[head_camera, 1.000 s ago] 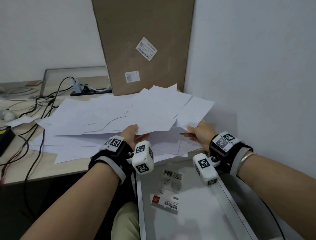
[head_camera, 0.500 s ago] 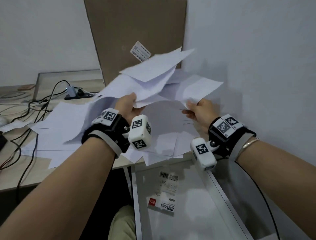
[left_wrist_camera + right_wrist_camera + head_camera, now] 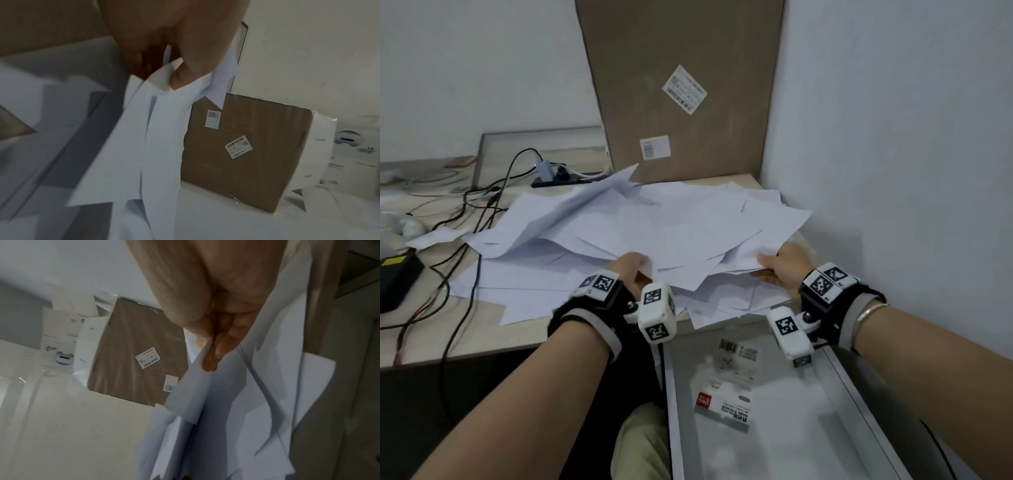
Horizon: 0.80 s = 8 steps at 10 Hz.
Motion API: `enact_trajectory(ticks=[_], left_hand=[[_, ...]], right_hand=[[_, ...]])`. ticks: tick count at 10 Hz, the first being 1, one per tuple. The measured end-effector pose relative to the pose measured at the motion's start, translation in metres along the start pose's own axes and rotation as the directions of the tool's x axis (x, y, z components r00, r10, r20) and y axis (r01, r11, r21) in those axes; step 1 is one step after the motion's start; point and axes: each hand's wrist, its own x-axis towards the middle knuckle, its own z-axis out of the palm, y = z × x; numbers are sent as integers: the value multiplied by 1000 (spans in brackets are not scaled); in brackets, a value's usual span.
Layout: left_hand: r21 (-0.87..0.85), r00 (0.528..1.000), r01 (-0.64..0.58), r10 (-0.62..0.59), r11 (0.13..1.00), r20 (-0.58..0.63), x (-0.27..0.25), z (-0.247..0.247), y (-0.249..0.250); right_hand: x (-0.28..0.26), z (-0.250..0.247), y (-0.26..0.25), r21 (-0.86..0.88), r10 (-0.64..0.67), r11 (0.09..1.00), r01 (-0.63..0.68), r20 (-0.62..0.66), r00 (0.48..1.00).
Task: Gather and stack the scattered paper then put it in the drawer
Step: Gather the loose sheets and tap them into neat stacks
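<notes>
Over one desk (image 3: 524, 329), left hand (image 3: 631, 270) and right hand (image 3: 782, 270) fingers pinch one loose paper pile (image 3: 671, 233).

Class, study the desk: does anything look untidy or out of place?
Yes. The paper sheets are fanned at mixed angles, not squared; the left hand and right hand grip their near edges. Several sheets overhang the desk edge above the open drawer.

Pale wooden desk (image 3: 524, 339) in a white-walled corner (image 3: 893, 137), tall cardboard box (image 3: 681, 85) against the wall, cables (image 3: 469, 219) at left.
</notes>
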Motion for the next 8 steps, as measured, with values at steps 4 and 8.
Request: enact_trajectory(ticks=[4,8], left_hand=[[200,998,-25,35,979,-49,29,-4,21],[698,975,-206,202,686,89,21,29,31]], right_hand=[[7,-8,-8,-198,-65,978,63,-6,998],[15,-18,1,-17,39,999,-39,25,999]])
